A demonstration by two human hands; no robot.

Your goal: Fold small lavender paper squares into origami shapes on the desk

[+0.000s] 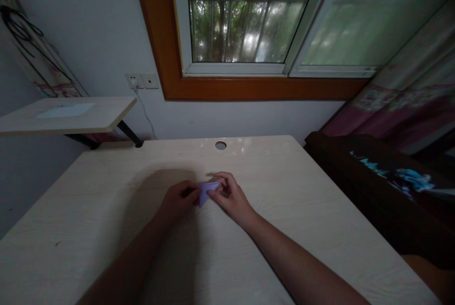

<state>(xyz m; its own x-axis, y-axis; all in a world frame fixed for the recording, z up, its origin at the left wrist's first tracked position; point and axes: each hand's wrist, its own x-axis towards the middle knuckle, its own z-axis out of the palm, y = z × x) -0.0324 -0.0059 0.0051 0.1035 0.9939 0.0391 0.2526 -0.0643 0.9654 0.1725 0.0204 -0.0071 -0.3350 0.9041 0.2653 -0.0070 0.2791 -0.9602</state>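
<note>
Over the desk (305,219), the left hand (179,197) pinched one side of the folded purple paper (204,193); the right hand (232,197) pinched the other, fingers curled.

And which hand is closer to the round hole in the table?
Right. The right hand is on the near side of the round hole, almost in line with it; the left hand is farther off, toward the left.

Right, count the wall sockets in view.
2: the left socket, with a plug in it, and the right socket beside it, left of the window. Others may be hidden.
</note>
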